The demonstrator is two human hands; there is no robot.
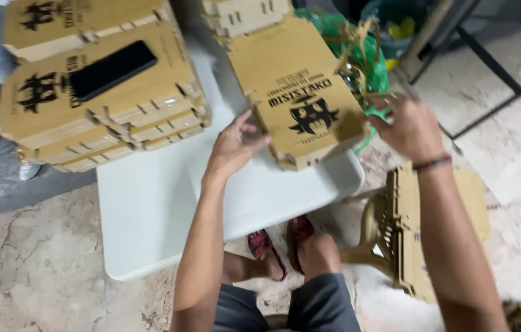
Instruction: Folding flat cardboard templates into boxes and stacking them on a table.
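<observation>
A flat brown cardboard box [300, 86] with a black printed emblem lies on the white table [150, 203], near its right edge. My left hand [236, 144] presses on the box's near left edge with fingers spread. My right hand [408, 126] hovers at the box's right corner, fingers apart, touching or just off the cardboard; a dark band circles that wrist.
A stack of folded cardboard boxes [97, 117] sits at the table's left with a black phone [113, 69] on top. More boxes [245, 13] lie behind. Flat cardboard blanks [426, 233] rest on a chair at right. Green bags [365, 58] are beyond. My sandalled feet [282, 243] are under the table.
</observation>
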